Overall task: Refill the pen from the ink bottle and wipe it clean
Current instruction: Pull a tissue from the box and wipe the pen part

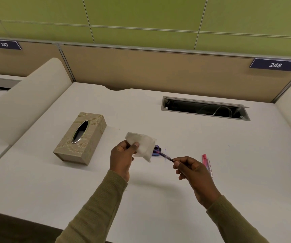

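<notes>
We saw a white table (176, 199) carrying a beige tissue box (80, 139) at the left. The left hand (122, 158) pinched a white tissue (143, 146) above it; the right hand (192, 170) gripped the pen (164, 156), its tip toward the tissue. The ink bottle (157, 150) (partly hidden) stood behind them, a pink pen part (206, 163) just right.

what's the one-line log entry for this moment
left hand: holds tissue | right hand: holds pen | ink bottle: on desk
</notes>
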Available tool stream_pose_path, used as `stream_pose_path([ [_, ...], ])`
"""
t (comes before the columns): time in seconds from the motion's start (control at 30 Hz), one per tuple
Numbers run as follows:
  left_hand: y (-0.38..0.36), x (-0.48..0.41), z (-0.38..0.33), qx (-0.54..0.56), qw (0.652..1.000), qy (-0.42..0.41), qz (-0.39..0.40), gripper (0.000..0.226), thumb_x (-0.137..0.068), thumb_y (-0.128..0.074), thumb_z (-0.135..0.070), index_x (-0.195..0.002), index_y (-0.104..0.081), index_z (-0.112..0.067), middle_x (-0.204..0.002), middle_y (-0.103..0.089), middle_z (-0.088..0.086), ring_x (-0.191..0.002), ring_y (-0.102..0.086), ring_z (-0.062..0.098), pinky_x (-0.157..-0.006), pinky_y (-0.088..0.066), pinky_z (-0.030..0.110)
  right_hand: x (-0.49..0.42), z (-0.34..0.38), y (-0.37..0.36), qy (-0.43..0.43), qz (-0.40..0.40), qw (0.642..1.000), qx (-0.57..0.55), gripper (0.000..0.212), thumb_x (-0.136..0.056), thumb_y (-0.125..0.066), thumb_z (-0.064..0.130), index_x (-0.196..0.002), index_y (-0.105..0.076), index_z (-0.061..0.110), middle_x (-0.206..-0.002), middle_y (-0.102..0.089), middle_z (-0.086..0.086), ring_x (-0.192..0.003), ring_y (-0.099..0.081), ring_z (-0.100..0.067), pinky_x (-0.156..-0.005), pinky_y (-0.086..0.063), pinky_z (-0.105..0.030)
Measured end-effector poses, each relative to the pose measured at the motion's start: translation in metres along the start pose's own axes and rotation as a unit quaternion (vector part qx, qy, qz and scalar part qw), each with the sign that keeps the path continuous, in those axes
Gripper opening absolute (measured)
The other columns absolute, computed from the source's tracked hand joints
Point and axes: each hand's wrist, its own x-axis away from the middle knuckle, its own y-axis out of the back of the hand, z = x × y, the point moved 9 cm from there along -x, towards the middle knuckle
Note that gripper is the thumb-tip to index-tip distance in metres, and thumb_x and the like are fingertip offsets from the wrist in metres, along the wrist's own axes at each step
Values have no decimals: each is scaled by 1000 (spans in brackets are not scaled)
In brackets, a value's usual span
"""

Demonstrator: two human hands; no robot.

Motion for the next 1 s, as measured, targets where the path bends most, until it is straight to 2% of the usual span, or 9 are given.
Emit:
stream_pose_path([
  [0.1, 8, 0, -3, -78, 996, -33, -25, 7, -88, -65, -12, -84, -68, -17, -85, -71, 2, -79, -62, 18, -76, -53, 41, 3, 1, 11, 2, -12, 999, -48, 13, -95, -63, 9, -100, -75, 10, -82, -73, -5, -73, -61, -14, -66, -51, -28],
  [0.17, 5, 2, -1, -122, 992, -42, -7, 7, -87, -65, -11, -84, -68, -16, -86, -72, 10, -80, -66, 27, -74, -56, 45, 4, 4, 11, 9, -4, 997, -73, 14, -95, -62, 7, -102, -74, 8, -83, -72, -6, -74, -60, -15, -68, -50, -31],
  [0.23, -5, 7, 2, -159, 986, -51, 26, 8, -86, -65, -11, -84, -70, -17, -86, -72, 14, -80, -68, 29, -69, -56, 41, 5, 6, 6, 15, 6, 997, -78, 14, -95, -62, 7, -102, -74, 7, -83, -71, -6, -74, -60, -15, -68, -50, -31],
  [0.37, -28, 22, 4, -213, 971, -73, 85, 11, -84, -66, -13, -87, -73, -21, -82, -72, 9, -76, -68, 23, -69, -56, 36, 7, 6, -3, 23, 15, 999, -42, 14, -94, -64, 8, -98, -76, 13, -83, -73, -5, -73, -61, -14, -66, -51, -29],
  [0.5, -41, 34, 8, -150, 976, -10, 155, 19, -89, -58, -5, -93, -73, -16, -86, -74, 3, -73, -65, 15, -56, -50, 22, 7, 1, -1, 29, -14, 999, 2, 14, -92, -66, 8, -93, -76, 17, -80, -74, -2, -69, -63, -9, -65, -53, -29],
  [0.6, -50, 44, 10, -40, 971, 56, 228, 27, -93, -46, 0, -99, -72, -6, -86, -71, 6, -67, -60, 16, -53, -47, 26, 8, 1, 1, 34, -25, 999, 18, 13, -91, -67, 9, -92, -76, 18, -80, -75, -3, -66, -62, -7, -64, -52, -28],
  [0.73, -56, 53, 7, 121, 945, 98, 288, 42, -83, -33, 2, -107, -66, 11, -97, -67, 22, -70, -60, 22, -65, -49, 36, 8, 2, 1, 35, -24, 999, 32, 12, -93, -67, 10, -90, -76, 18, -78, -74, -3, -67, -63, -9, -62, -53, -27],
  [0.83, -54, 53, 5, 93, 947, 72, 299, 43, -86, -30, 13, -106, -69, 5, -102, -70, 20, -82, -65, 25, -70, -55, 34, 9, 4, -3, 33, -8, 999, 35, 12, -94, -66, 12, -90, -76, 17, -75, -73, -2, -66, -62, -9, -61, -52, -24],
  [1.0, -44, 44, 4, 1, 975, 1, 222, 18, -87, -60, 6, -101, -70, 1, -79, -66, 14, -66, -57, 22, -62, -50, 34, 12, 7, -11, 34, 17, 998, 40, 13, -94, -65, 13, -91, -76, 18, -76, -72, -2, -66, -61, -9, -62, -52, -25],
])
